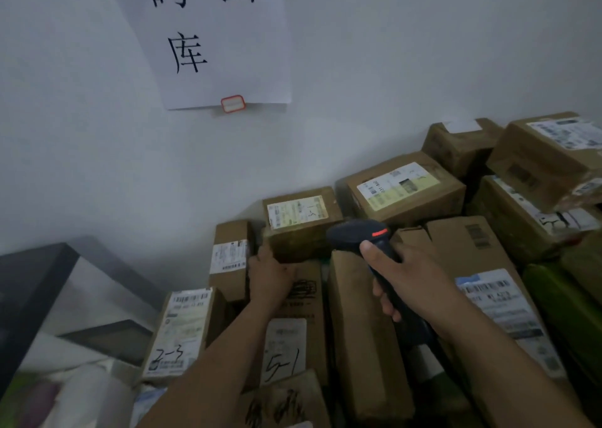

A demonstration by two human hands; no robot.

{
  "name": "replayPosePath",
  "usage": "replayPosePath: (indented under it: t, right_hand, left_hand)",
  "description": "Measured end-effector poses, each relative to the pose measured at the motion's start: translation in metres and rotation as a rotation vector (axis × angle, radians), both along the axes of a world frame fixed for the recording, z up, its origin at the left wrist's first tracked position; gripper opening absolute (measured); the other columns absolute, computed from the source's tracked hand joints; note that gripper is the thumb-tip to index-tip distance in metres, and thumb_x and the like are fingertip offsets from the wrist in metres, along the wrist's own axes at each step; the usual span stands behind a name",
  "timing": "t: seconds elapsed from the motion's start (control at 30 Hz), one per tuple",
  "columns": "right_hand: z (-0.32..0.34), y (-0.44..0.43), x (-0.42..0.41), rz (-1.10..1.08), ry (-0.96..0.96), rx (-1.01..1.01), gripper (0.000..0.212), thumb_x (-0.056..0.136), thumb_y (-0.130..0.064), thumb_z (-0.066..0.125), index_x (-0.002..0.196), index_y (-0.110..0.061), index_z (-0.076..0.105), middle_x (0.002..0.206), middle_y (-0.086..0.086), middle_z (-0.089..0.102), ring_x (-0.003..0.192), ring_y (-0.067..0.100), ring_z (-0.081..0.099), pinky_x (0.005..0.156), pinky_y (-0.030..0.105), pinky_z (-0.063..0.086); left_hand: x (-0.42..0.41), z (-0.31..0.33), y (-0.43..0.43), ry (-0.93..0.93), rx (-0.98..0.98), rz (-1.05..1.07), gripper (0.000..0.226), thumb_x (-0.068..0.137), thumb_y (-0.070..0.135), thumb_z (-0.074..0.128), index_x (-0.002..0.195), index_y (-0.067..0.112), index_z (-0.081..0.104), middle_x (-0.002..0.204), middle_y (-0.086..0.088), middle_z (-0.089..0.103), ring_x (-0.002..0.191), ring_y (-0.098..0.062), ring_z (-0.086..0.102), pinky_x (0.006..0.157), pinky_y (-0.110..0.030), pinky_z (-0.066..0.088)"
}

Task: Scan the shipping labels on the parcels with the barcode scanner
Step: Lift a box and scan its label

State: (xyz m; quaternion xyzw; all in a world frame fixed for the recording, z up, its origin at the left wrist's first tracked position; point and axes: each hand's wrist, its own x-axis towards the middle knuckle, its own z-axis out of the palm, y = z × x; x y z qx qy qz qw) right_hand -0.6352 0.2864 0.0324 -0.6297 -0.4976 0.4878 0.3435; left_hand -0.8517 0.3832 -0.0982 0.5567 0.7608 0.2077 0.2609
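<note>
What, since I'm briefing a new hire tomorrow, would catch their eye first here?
A black scanner, gripped in the right hand, stands out at centre, aimed toward a small box that the left hand touches. A pile of brown boxes with white labels fills the lower right, and a big paper sign hangs on the wall above.

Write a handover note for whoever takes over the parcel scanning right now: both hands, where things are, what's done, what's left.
Right hand holds the barcode scanner.
Left hand grips the near corner of the small box; its label faces up, just beyond the scanner's head.
Done: no telling which labels are scanned.
Left: scan that label, then the other parcels piled around it.
</note>
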Motion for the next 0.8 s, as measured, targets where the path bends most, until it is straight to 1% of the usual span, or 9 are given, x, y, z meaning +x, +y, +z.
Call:
replayPosePath:
  t: [0.07,0.13,0.23,0.3,0.37,0.43,0.5,0.63,0.8]
  right_hand:
    - [-0.003,-0.010,-0.005,0.005,0.004,-0.034,0.048,0.091,-0.054,0.054,0.086,-0.008,0.064,0.068,0.010,0.069,0.048,0.018,0.060,0.045,0.026,0.048]
    - [-0.011,-0.019,-0.012,-0.001,0.015,-0.065,0.046,0.090,-0.055,0.055,0.087,-0.010,0.065,0.074,0.011,0.072,0.048,0.020,0.061,0.046,0.028,0.048]
    - [-0.022,-0.029,-0.019,0.033,-0.029,-0.113,0.048,0.087,-0.061,0.053,0.091,-0.015,0.064,0.080,0.013,0.075,0.054,0.032,0.063,0.050,0.031,0.049]
    - [-0.026,-0.033,-0.018,0.021,-0.030,-0.119,0.054,0.079,-0.069,0.051,0.092,-0.018,0.063,0.086,0.013,0.075,0.056,0.033,0.065,0.052,0.033,0.050]
    - [-0.029,-0.034,-0.013,-0.007,-0.044,-0.104,0.061,0.069,-0.077,0.048,0.092,-0.022,0.062,0.086,0.013,0.076,0.053,0.032,0.064,0.053,0.035,0.050]
    - [-0.031,-0.035,-0.008,-0.043,-0.049,-0.092,0.065,0.062,-0.080,0.047,0.090,-0.024,0.061,0.083,0.012,0.076,0.050,0.033,0.063,0.053,0.036,0.050]
    - [-0.033,-0.034,-0.004,-0.082,-0.031,-0.082,0.058,0.067,-0.076,0.049,0.088,-0.024,0.061,0.081,0.007,0.076,0.047,0.031,0.061,0.050,0.033,0.049]
    - [-0.034,-0.032,0.000,-0.121,0.015,-0.091,0.030,0.090,-0.053,0.055,0.089,-0.024,0.061,0.087,-0.006,0.075,0.043,0.022,0.059,0.045,0.027,0.046]
    - [-0.030,-0.032,-0.002,-0.104,-0.006,-0.098,0.033,0.091,-0.053,0.053,0.089,-0.021,0.062,0.086,-0.005,0.075,0.041,0.019,0.058,0.044,0.025,0.046]
  left_hand:
    - [-0.007,-0.006,-0.015,0.054,-0.074,-0.055,0.066,0.085,0.039,0.073,0.133,0.010,0.038,0.137,-0.018,0.045,0.118,-0.033,0.049,0.092,-0.036,0.045]
    - [-0.009,-0.013,-0.029,0.134,-0.197,-0.143,0.080,0.083,0.048,0.072,0.141,0.011,0.030,0.142,-0.019,0.039,0.124,-0.036,0.041,0.098,-0.040,0.041]
    - [0.000,-0.018,-0.045,0.265,-0.329,-0.182,0.112,0.079,0.063,0.068,0.154,0.013,0.003,0.155,-0.025,0.008,0.142,-0.043,0.014,0.114,-0.052,0.023]
    - [0.010,-0.018,-0.049,0.283,-0.378,-0.179,0.126,0.075,0.074,0.063,0.154,0.014,-0.014,0.157,-0.029,-0.014,0.146,-0.046,-0.006,0.116,-0.059,0.008]
    - [0.018,-0.023,-0.048,0.285,-0.415,-0.158,0.134,0.070,0.082,0.059,0.152,0.017,-0.023,0.153,-0.030,-0.029,0.145,-0.047,-0.019,0.115,-0.063,0.001]
    - [0.024,-0.027,-0.045,0.295,-0.447,-0.125,0.137,0.065,0.087,0.058,0.152,0.019,-0.024,0.151,-0.030,-0.033,0.144,-0.047,-0.024,0.114,-0.065,-0.001]
    - [0.027,-0.026,-0.043,0.298,-0.477,-0.097,0.138,0.064,0.087,0.058,0.152,0.020,-0.025,0.151,-0.031,-0.034,0.143,-0.047,-0.024,0.114,-0.065,0.001]
    - [0.029,-0.027,-0.039,0.274,-0.501,-0.050,0.136,0.065,0.084,0.062,0.152,0.024,-0.023,0.151,-0.035,-0.027,0.143,-0.053,-0.013,0.114,-0.063,0.005]
    - [0.019,-0.017,-0.034,0.185,-0.310,-0.010,0.127,0.067,0.061,0.077,0.155,0.023,-0.007,0.154,-0.030,0.000,0.141,-0.048,0.012,0.113,-0.056,0.019]
